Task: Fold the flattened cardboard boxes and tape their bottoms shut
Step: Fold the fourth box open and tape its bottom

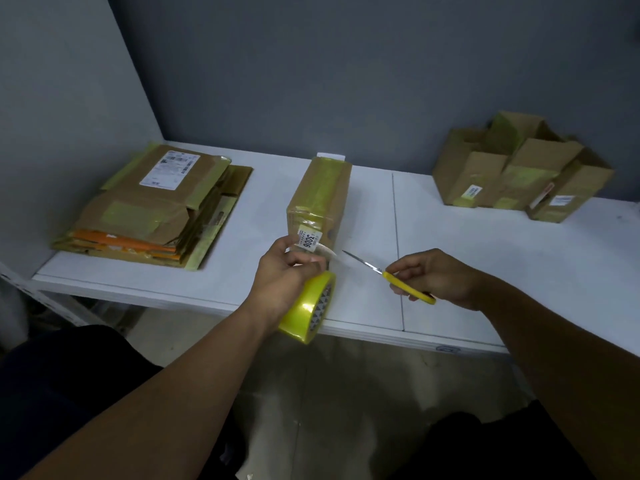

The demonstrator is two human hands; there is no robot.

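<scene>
Cardboard box (320,199): long axis front-to-back on desk (485,258), labelled end nearest.
Left grip (289,271): closed round tape roll (308,308).
Right grip (434,275): closed on scissors (389,275), tips pointing left.

table (485,268): white, two panels, seam (398,244) right of centre | left end: stack (156,209) of flattened boxes, labelled one on top | middle: box (320,199), folded and taped, just left of seam | far right by wall: open boxes (512,178), clustered, touching one another
</scene>
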